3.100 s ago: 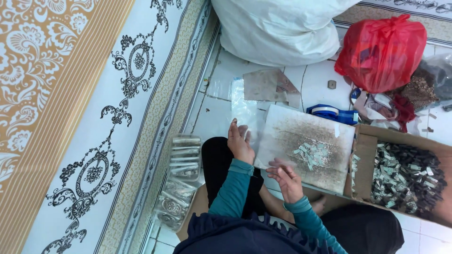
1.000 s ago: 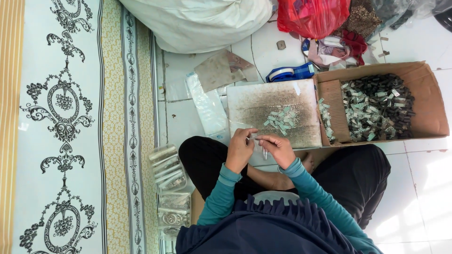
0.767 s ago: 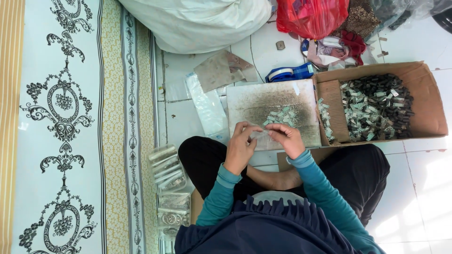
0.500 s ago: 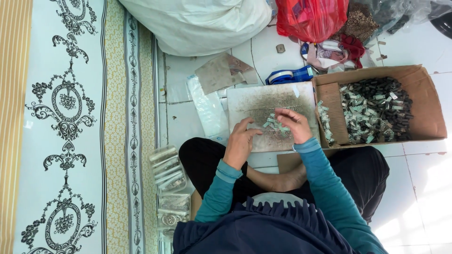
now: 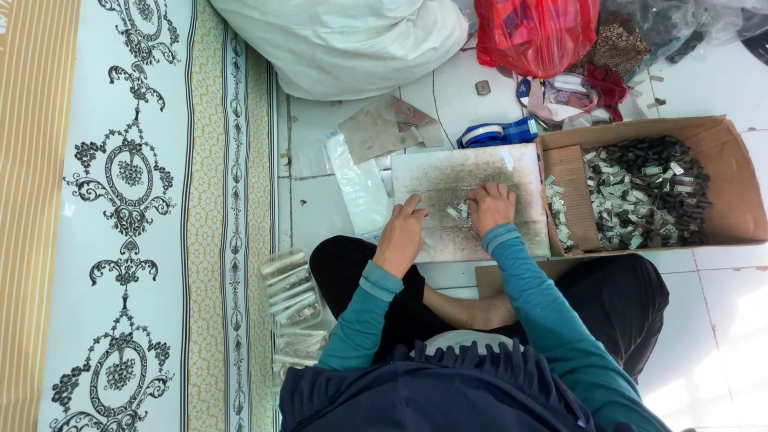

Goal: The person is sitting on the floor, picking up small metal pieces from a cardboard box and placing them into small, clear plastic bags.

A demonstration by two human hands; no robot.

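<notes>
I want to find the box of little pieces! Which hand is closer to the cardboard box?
Right. The right hand rests on the board just beside the cardboard box; the left hand lies farther away, toward the board's other side.

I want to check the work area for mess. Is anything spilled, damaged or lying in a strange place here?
Mostly ordinary clutter. The cardboard box has one flap folded inward, with small pieces lying loose on it. A dirty bent card sheet lies askew on the tiles. The work board under the left hand and right hand is stained dark.
</notes>
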